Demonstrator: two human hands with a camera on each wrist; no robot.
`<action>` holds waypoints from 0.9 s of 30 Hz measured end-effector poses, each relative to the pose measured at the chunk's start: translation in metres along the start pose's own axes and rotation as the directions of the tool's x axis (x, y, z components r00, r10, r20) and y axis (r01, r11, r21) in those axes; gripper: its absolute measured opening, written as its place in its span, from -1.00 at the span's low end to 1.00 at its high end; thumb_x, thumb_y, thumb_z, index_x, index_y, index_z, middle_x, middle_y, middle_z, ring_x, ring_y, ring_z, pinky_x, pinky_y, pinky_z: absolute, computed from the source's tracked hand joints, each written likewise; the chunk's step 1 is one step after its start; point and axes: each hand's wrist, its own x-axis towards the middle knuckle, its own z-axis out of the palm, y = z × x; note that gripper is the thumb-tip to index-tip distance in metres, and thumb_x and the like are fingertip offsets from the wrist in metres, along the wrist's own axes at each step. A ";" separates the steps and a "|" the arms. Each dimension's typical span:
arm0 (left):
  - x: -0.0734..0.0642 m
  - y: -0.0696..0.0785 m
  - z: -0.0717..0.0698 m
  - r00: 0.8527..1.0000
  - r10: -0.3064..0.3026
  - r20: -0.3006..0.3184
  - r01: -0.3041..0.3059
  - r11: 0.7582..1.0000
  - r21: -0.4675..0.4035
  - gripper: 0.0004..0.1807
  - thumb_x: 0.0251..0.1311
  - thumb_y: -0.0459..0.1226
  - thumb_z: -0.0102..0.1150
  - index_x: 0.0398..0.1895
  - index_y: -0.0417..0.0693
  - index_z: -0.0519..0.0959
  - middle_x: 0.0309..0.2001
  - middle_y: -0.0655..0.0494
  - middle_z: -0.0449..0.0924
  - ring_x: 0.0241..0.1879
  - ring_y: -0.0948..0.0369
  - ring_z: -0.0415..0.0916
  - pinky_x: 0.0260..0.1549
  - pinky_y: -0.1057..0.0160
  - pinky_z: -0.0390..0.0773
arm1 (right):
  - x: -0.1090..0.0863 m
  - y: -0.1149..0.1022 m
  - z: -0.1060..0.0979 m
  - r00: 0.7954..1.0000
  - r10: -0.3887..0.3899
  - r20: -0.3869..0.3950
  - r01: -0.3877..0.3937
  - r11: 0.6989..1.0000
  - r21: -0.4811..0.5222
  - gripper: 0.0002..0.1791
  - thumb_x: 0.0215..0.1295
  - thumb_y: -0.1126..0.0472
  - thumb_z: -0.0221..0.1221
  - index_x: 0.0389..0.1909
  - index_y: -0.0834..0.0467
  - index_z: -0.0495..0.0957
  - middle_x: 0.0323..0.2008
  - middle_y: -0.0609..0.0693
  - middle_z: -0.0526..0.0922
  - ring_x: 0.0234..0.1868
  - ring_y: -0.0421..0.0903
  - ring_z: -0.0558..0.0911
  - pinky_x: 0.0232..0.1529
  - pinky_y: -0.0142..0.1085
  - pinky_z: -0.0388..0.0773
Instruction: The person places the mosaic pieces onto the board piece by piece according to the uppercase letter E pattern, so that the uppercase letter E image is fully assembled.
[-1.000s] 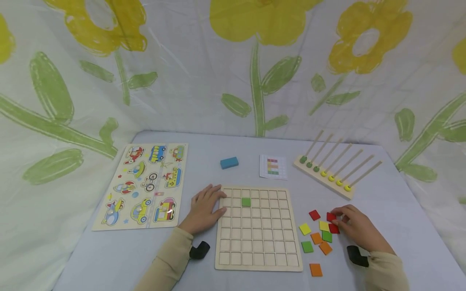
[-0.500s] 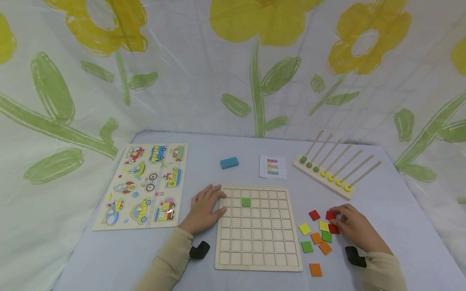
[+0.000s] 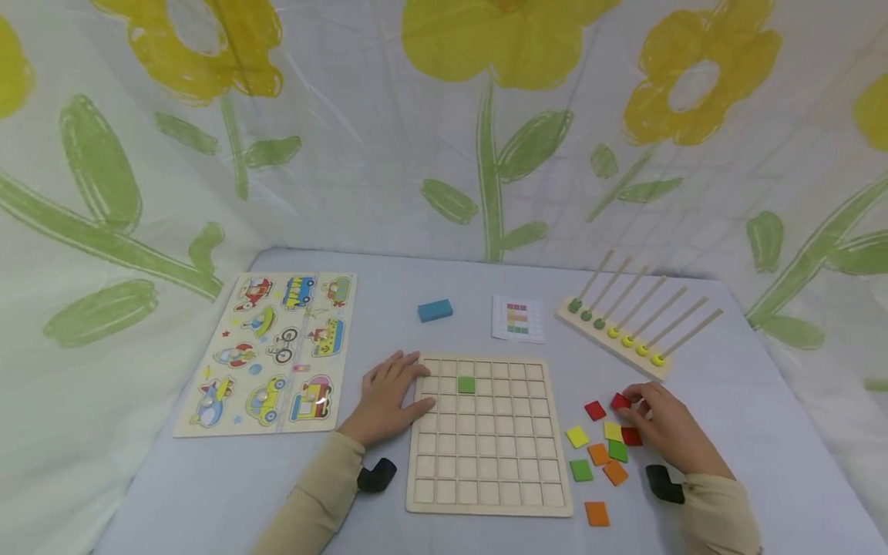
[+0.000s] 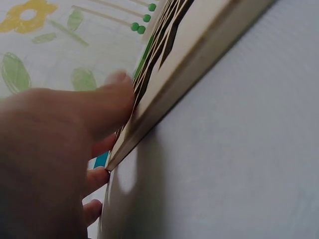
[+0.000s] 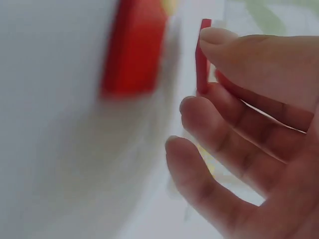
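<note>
My right hand [image 3: 673,428] pinches a red square tile [image 3: 620,401] between thumb and fingers. In the right wrist view that red tile [image 5: 202,57] is seen edge-on, lifted off the tablecloth, the lower fingers loosely curled. Another red tile [image 3: 631,436] lies just below the hand, and a third red tile [image 3: 594,410] to its left. My left hand [image 3: 390,399] rests at the upper left edge of the wooden grid board [image 3: 496,510]. In the left wrist view its thumb [image 4: 117,99] lies over the board's rim. One green tile [image 3: 466,385] sits in a cell of the second row.
Yellow, orange and green tiles [image 3: 581,470] lie scattered right of the board. Behind it are a blue block [image 3: 435,311] and a pattern card [image 3: 538,308]. A peg stand with beads [image 3: 603,339] is at the back right, and a vehicle puzzle [image 3: 239,420] at the left.
My right hand has picked up the red tile and moved slightly left and up with it. The left hand stays at the board's edge, its thumb slightly further over it.
</note>
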 end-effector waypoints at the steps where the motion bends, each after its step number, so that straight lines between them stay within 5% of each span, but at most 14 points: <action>1: 0.000 0.000 0.000 1.000 0.005 0.005 -0.005 1.000 0.000 -0.41 0.19 0.12 0.15 0.23 0.12 0.39 0.45 0.04 0.14 0.48 -0.01 -0.11 0.33 -0.14 -0.11 | 0.001 -0.004 -0.001 1.000 -0.004 0.000 0.004 1.000 0.009 -0.69 0.21 0.23 0.27 -0.07 0.23 0.49 -0.23 0.01 0.53 -0.27 -0.10 0.50 -0.42 -0.40 0.49; 5: -0.001 0.000 -0.001 0.999 0.033 0.037 -0.034 0.999 0.017 -0.19 0.07 0.24 0.20 0.37 0.14 0.29 0.49 0.05 0.04 0.50 0.00 -0.18 0.36 -0.13 -0.17 | 0.006 -0.026 -0.002 0.999 -0.044 0.011 0.044 0.998 0.038 -0.76 0.24 0.23 0.25 -0.11 0.14 0.48 -0.19 -0.04 0.51 -0.25 -0.11 0.52 -0.44 -0.41 0.49; 8: -0.002 0.000 -0.001 0.997 0.057 0.045 -0.060 0.997 0.051 -0.13 0.05 0.28 0.18 0.41 0.18 0.25 0.52 0.06 -0.05 0.51 0.00 -0.22 0.37 -0.15 -0.18 | 0.015 -0.045 0.002 0.990 -0.142 -0.001 0.142 0.989 0.039 -0.79 0.23 0.25 0.27 -0.15 0.08 0.49 -0.16 -0.10 0.52 -0.25 -0.17 0.53 -0.40 -0.41 0.52; 14: -0.003 -0.002 0.001 0.996 0.089 0.023 -0.091 0.990 0.107 -0.19 0.10 0.30 0.10 0.40 0.23 0.28 0.52 0.08 -0.04 0.50 0.02 -0.16 0.38 -0.18 -0.16 | 0.038 -0.084 0.019 0.940 -0.340 -0.013 0.340 0.938 0.066 -0.79 0.21 0.22 0.29 -0.17 0.01 0.52 -0.16 -0.22 0.53 -0.26 -0.28 0.52 -0.29 -0.39 0.53; 27: 0.002 -0.009 0.005 0.992 0.118 -0.048 -0.112 0.987 0.119 -0.33 0.11 0.29 0.11 0.26 0.29 0.42 0.46 0.11 0.14 0.46 0.05 -0.01 0.32 -0.12 -0.02 | 0.074 -0.134 0.053 0.906 -0.415 0.085 0.408 0.908 0.096 -0.88 0.25 0.14 0.26 -0.21 -0.01 0.57 -0.21 -0.23 0.54 -0.26 -0.28 0.51 -0.15 -0.32 0.55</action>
